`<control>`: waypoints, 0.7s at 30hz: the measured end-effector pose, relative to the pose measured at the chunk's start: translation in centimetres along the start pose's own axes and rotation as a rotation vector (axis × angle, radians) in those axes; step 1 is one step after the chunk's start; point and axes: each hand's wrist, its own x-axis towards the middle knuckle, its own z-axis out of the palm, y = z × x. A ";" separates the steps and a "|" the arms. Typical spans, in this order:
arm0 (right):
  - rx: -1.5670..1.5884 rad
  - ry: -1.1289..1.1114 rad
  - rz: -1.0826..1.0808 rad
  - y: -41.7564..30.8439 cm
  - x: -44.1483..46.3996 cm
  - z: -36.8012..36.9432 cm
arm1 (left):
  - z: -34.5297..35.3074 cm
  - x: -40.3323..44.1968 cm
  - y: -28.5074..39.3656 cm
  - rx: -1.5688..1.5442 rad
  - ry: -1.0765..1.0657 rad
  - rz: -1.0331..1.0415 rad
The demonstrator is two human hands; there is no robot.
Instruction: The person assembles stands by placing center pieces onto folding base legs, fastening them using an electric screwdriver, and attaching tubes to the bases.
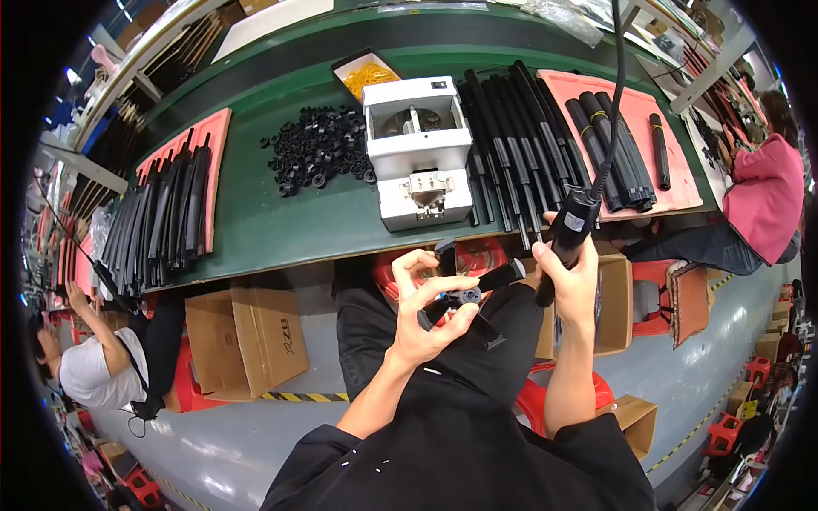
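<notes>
My left hand is closed on a black part with several flat arms, held above my lap, its round hub between thumb and fingers. My right hand grips a black corded tool to the right of that part, with the cable rising from its top. The tool's lower end is near one arm of the black part. Behind my hands, a white machine stands on the green table. Black tubes lie right of the machine, and a pile of small black rings lies to its left.
Pink trays with dark tubes lie at both table ends. A box of yellow bands is behind the machine. Open cartons and red stools stand below. A person in pink sits right; another in white sits left.
</notes>
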 end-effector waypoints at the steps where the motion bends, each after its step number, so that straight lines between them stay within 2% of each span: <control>1: 0.062 -0.072 0.042 -0.3 0.1 -0.2 | 0.0 0.0 0.0 -0.026 0.001 -0.001; 4: 0.248 -0.291 0.166 -1.2 0.6 -0.8 | 0.1 0.2 -0.1 -0.103 0.010 0.000; 7: 0.283 -0.331 0.122 -3.0 1.0 -1.2 | 0.1 -0.1 -0.4 -0.205 -0.041 -0.051; 11: 0.713 -0.491 -0.327 -7.1 3.0 -0.4 | 0.5 -0.7 -0.7 -0.314 -0.096 -0.092; 14: 0.848 -0.551 -0.456 -10.4 4.5 2.1 | 0.7 -0.8 -0.8 -0.325 -0.082 -0.051; 19: 0.910 -0.533 -0.368 -10.7 6.9 6.4 | 0.4 -1.2 -1.0 -0.282 -0.038 -0.024; 21: 0.785 -0.563 -0.451 -10.4 7.5 9.2 | 0.4 -1.3 -0.8 -0.272 -0.024 -0.030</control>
